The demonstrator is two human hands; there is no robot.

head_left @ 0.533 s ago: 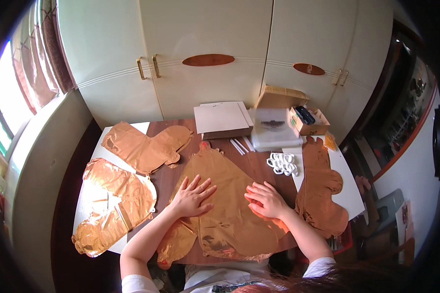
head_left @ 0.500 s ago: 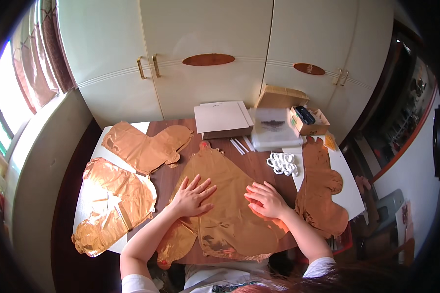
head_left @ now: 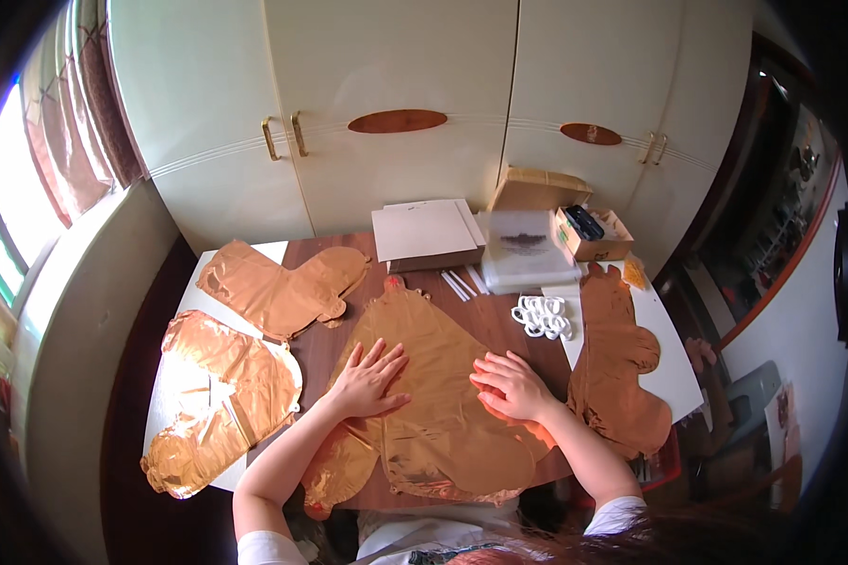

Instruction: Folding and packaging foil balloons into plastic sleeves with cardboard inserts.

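A large flat foil balloon (head_left: 433,377), copper-gold and uninflated, is spread over the middle of the table, its narrow tip pointing away from me. My left hand (head_left: 369,381) rests flat on its left side, fingers spread. On its right side lies my right hand (head_left: 511,384), also flat with fingers stretched out. Neither hand holds anything. Another flat foil balloon (head_left: 283,287) lies at the far left, and a shinier crumpled foil balloon (head_left: 245,391) is nearer on the left. A darker foil balloon (head_left: 617,367) with rounded lobes lies along the right.
At the back of the table (head_left: 316,334) stand a stack of white card (head_left: 428,232), clear plastic bags (head_left: 528,250) and a small box (head_left: 594,234) holding a black item. White straws (head_left: 458,284), a bundle of white ribbon (head_left: 542,316) and an orange pile (head_left: 634,273) lie nearby. Cupboards (head_left: 396,56) rise behind.
The view has shifted very slightly. My hands stay flat on the foil balloon in nearly the same place, and nothing else has visibly moved.
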